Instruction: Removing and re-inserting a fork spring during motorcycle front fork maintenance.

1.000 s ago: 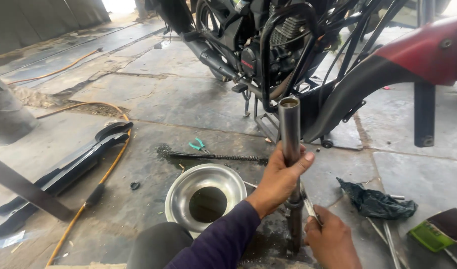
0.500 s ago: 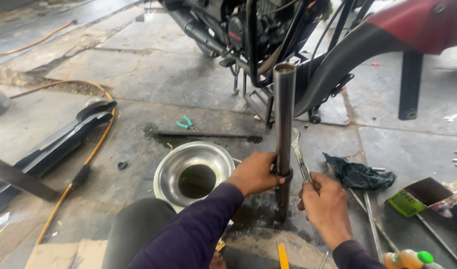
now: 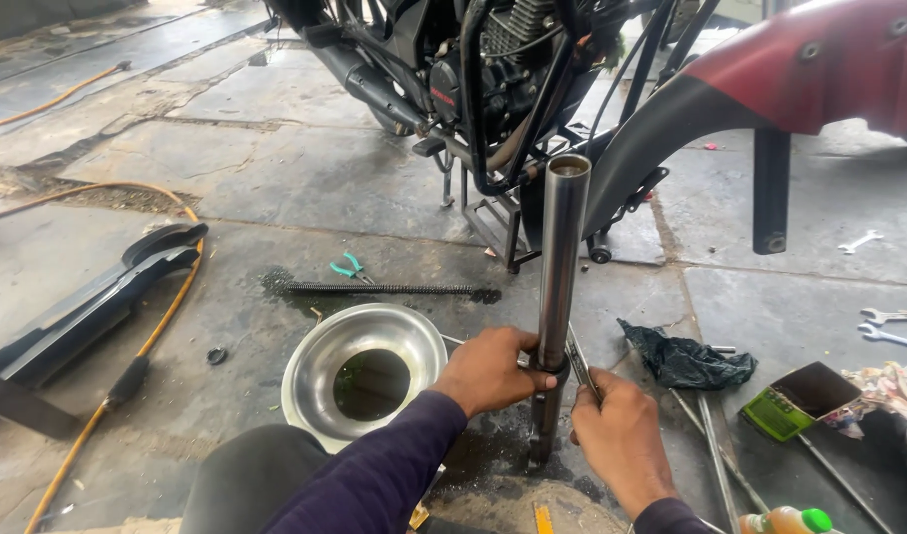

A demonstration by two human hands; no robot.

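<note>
Left hand [image 3: 493, 368] clenched around an upright shiny steel fork tube [image 3: 560, 267], steadying it; right hand [image 3: 620, 435] grips a thin metal tool [image 3: 582, 364] against it, beside a round steel bowl [image 3: 364, 371].

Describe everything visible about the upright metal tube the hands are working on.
The fork tube is a polished, silvery metal cylinder, open at the top, standing upright on the oil-stained stone floor before the motorcycle. Its lower section looks darker and narrower. The left hand grips it at that junction; the right hand presses a thin tool there.
</note>
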